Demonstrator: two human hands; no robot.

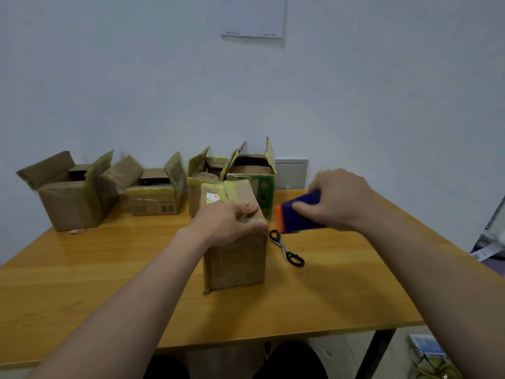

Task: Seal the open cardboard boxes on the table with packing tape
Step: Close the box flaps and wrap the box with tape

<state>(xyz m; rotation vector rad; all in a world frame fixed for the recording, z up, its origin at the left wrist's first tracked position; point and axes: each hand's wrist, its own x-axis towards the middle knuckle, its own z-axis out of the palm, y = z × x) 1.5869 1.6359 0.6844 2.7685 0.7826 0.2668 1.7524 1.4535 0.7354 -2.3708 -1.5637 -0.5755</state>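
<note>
A closed cardboard box [236,258] with yellowish tape on top stands at the middle of the wooden table [109,258]. My left hand [226,221] lies on its top near edge, fingers curled over the flaps and thumb at the front corner. My right hand [337,199] grips a purple and orange tape dispenser [296,214] just right of the box, a little above the table. Several open boxes stand along the back: one at far left [68,198], one beside it [153,198], one behind the closed box [202,173] and a green-sided one [257,181].
Black-handled scissors [287,248] lie on the table right of the closed box, under the dispenser. A sheet of paper [252,16] hangs on the wall. Right of the table are a grey object [492,242] and items on the floor [426,348].
</note>
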